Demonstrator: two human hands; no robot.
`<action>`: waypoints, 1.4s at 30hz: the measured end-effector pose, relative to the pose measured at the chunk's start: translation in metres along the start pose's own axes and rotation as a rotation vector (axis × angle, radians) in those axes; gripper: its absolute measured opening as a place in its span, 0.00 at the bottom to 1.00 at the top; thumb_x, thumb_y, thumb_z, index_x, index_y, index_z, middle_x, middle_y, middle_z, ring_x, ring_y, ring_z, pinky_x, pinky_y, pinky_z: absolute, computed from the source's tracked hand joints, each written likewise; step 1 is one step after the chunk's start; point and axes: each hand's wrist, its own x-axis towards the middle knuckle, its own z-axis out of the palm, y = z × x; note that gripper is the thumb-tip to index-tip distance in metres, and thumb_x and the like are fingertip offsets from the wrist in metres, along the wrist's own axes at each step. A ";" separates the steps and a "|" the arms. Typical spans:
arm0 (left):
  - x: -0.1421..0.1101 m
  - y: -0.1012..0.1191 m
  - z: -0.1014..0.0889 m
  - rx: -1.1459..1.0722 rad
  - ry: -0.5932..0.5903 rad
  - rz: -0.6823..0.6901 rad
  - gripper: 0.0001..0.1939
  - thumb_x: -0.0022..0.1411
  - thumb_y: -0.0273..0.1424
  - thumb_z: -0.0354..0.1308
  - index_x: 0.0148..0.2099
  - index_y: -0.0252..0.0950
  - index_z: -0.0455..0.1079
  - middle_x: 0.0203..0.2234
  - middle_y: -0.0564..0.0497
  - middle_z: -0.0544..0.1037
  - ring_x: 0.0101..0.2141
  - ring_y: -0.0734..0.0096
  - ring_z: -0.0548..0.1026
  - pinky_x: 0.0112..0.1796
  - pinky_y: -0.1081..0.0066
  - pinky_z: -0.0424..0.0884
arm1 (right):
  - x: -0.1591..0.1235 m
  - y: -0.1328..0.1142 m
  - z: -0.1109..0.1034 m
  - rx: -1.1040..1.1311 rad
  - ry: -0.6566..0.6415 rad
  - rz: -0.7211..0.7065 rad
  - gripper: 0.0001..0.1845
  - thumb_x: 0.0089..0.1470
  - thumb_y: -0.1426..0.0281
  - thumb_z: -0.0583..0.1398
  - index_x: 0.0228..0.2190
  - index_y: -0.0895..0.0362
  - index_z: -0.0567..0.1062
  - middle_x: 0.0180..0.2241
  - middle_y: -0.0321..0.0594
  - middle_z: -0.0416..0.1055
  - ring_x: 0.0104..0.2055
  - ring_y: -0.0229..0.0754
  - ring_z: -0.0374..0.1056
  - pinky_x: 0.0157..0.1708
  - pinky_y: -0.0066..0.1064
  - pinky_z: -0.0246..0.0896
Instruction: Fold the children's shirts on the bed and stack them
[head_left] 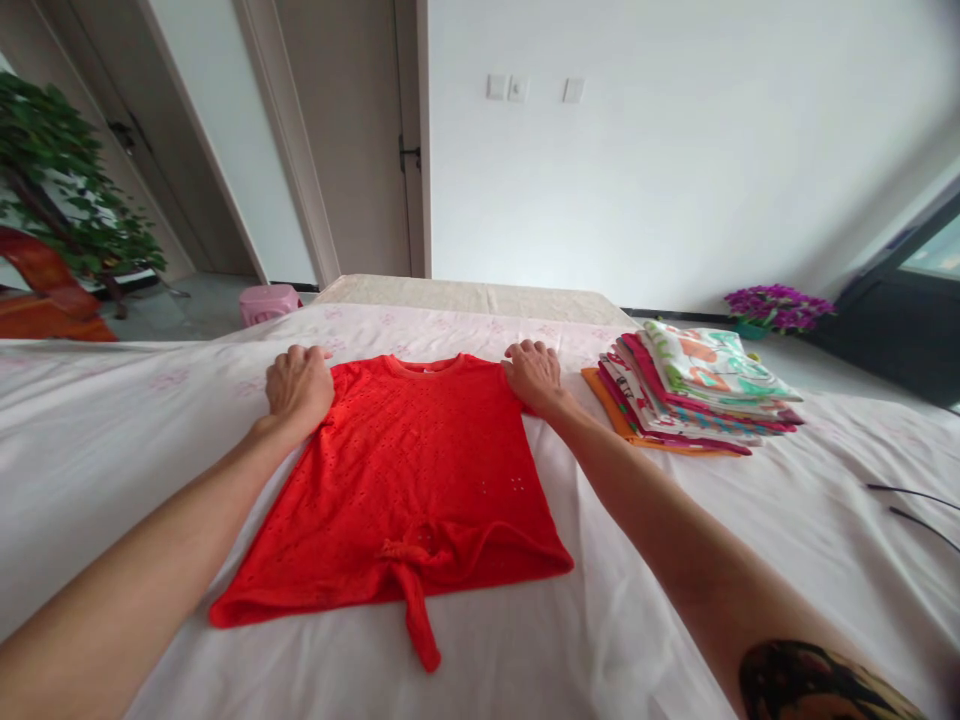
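A red short-sleeved shirt [427, 450] lies spread flat on the white bed sheet [615, 620], its neckline at the far side. Small holes pattern the fabric, and a knotted tie hangs from the hem toward me. My left hand [300, 385] is closed at the shirt's left shoulder, fingers curled over the sleeve. At the opposite shoulder my right hand [536, 375] is also closed, with its fingers bent down on the other sleeve. Both sleeves are mostly hidden beneath my hands.
A stack of folded clothes [690, 390] sits on the bed to the right of my right hand. Two dark thin strips [919, 505] lie near the right edge. Beyond the bed are a pink stool [270, 303], purple flowers [780, 305] and a leafy plant [60, 170].
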 end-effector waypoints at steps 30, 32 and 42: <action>-0.182 -0.036 -0.060 -0.199 -0.124 0.360 0.25 0.69 0.40 0.41 0.62 0.33 0.61 0.59 0.39 0.68 0.59 0.62 0.67 0.58 0.65 0.61 | -0.186 -0.054 -0.052 0.512 -0.262 -0.717 0.23 0.63 0.66 0.55 0.58 0.55 0.69 0.61 0.47 0.65 0.65 0.47 0.57 0.63 0.42 0.52; -0.193 -0.036 -0.051 -0.251 -0.227 0.466 0.31 0.69 0.44 0.41 0.68 0.33 0.55 0.65 0.39 0.60 0.65 0.60 0.58 0.62 0.61 0.55 | -0.189 -0.051 -0.052 0.492 -0.265 -0.697 0.24 0.63 0.65 0.55 0.59 0.55 0.68 0.62 0.47 0.63 0.65 0.47 0.56 0.64 0.42 0.51; -0.200 -0.013 -0.080 -0.322 -0.420 0.498 0.27 0.64 0.42 0.51 0.62 0.37 0.65 0.64 0.41 0.62 0.64 0.57 0.59 0.62 0.58 0.56 | -0.208 -0.059 -0.081 0.617 -0.122 -0.586 0.20 0.53 0.76 0.58 0.48 0.54 0.75 0.47 0.41 0.76 0.50 0.43 0.70 0.53 0.34 0.61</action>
